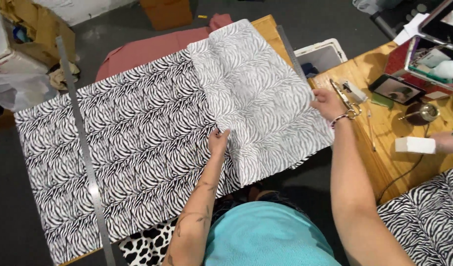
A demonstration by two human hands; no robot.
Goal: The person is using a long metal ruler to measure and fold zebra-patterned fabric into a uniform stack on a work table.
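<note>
While the zebra-print fabric (137, 148) lies spread across the frame's middle, its right portion is folded back, paler underside up. Left hand (218, 140) presses flat, fingers open, on the fold line at centre, likely pinning it. Right hand (326, 103) pinches the folded flap's edge at right. Metal ruler (83, 148) lies over the cloth at left; scissors (347, 98) rest beside the right hand.

Metal ruler (86, 162), scissors (345, 98), perhaps a phone (397, 89)

Scissors (348, 101) and phone (398, 89) crowd the right — fabric (137, 143) lies open up to the steel ruler (86, 152).
</note>
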